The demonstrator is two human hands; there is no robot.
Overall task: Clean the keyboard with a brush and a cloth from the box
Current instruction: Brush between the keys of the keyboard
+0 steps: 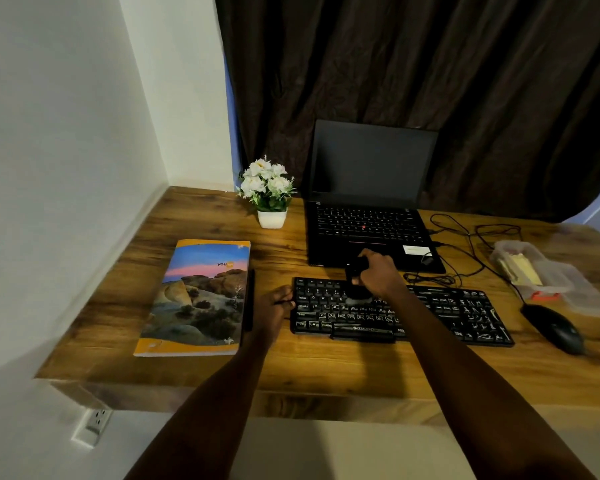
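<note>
Clenching a brush (356, 271) on the keyboard (430, 313), right hand (378, 271); left hand (274, 306) steadies it; box (568, 289) holds cloth (523, 270)

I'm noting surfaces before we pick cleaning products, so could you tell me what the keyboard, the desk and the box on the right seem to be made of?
The keyboard looks like matte black plastic with white printed legends. The desk shows brown wood grain with a soft sheen; solid wood or laminate cannot be told apart. The box appears to be thin, cloudy translucent plastic, since yellow contents show through it.

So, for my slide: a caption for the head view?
Right hand brushes the keyboard with a brush while left hand steadies it.
</note>
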